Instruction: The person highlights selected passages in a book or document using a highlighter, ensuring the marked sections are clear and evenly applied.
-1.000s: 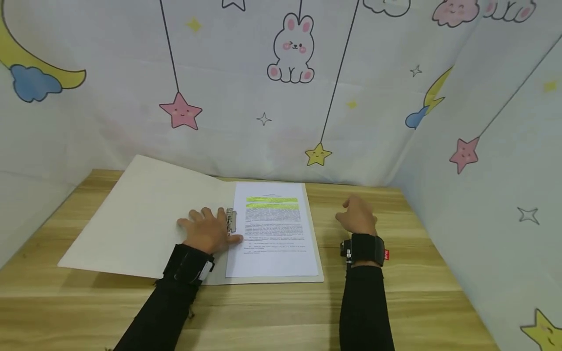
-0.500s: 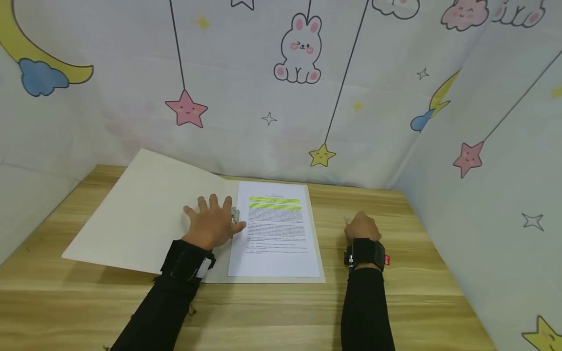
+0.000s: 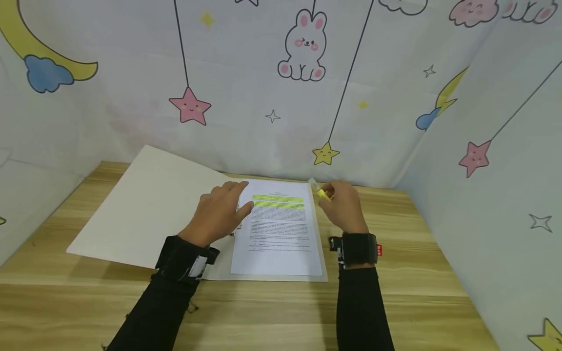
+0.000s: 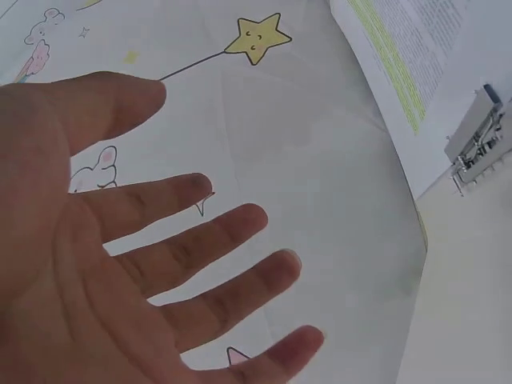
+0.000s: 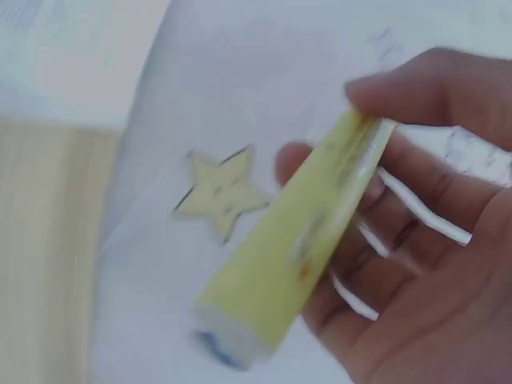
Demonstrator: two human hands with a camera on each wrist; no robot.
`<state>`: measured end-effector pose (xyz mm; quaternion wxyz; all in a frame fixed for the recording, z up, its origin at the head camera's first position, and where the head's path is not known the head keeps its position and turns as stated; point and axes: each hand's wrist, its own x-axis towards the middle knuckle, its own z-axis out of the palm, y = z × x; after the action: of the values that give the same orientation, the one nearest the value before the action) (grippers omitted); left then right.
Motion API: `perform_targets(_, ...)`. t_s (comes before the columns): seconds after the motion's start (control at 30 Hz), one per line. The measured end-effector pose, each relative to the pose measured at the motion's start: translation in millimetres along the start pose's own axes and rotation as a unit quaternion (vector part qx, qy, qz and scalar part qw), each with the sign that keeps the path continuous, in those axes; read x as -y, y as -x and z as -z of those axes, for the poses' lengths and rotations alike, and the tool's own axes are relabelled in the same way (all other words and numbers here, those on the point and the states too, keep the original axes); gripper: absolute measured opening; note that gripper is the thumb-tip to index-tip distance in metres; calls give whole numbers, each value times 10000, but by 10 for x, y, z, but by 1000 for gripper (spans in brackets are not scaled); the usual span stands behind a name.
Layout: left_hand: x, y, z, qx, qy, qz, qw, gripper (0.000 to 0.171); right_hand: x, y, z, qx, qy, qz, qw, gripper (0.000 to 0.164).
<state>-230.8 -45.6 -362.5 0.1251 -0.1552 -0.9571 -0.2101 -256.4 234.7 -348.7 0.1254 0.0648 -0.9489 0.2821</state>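
My right hand [image 3: 344, 204] pinches a yellow highlighter [image 5: 292, 248] between thumb and fingers, near the folder's upper right corner. In the head view the highlighter's pale, see-through end points up and left. My left hand [image 3: 217, 212] is open over the spine of the white folder [image 3: 149, 204], its fingers extended and holding nothing. Its thumb overlaps the left edge of the printed sheet [image 3: 281, 263], which bears yellow highlighted lines [image 3: 278, 201] near the top. The metal clip [image 4: 480, 140] shows plainly in the left wrist view; in the head view the left hand mostly covers it.
The folder's cover lies opened to the left, raised off the wooden table [image 3: 272, 312]. A white cloth backdrop [image 3: 246, 141] with printed stars and a rabbit rises at the table's far edge and along both sides.
My left hand has lifted from the folder and shifted up and right. My right hand has gone down to the table, picked up the highlighter, and moved up and left with it.
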Motion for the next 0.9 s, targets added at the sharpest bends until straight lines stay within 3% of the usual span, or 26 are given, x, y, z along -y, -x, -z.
perform_targets(0.2, -28, 1, 54, 121, 727, -66, 9973, 53, 487, 66, -154, 465, -378, 1460, 9875, 21)
perform_targets(0.3, -58, -15, 66, 277, 1430, -453, 9883, 48, 626, 113, -219, 709, -434, 1917, 9779, 22)
perform_targets(0.4, -80, -28, 85, 290, 1946, -925, 9761, 34, 693, 141, -251, 871, -479, 2080, 9731, 22)
perform_targets(0.47, -91, -34, 92, 200, 2046, -1109, 9723, 24, 708, 149, -255, 952, -498, 2118, 9714, 20)
perform_targets(0.6, -84, -38, 106, 46, 2084, -1224, 9703, 16, 727, 146, -242, 1262, -637, 2126, 9669, 7)
perform_targets(0.7, -70, -42, 106, 61, 2153, -1251, 9685, 16, 724, 136, -239, 1499, -747, 2176, 9616, 12)
perform_targets(0.8, -63, -44, 90, 57, 2273, -1166, 9668, 15, 705, 126, -244, 1493, -850, 2335, 9571, 15)
perform_targets(0.9, -66, -48, 64, 63, 2591, -1079, 9598, 13, 688, 125, -238, 1360, -1019, 2488, 9535, 15)
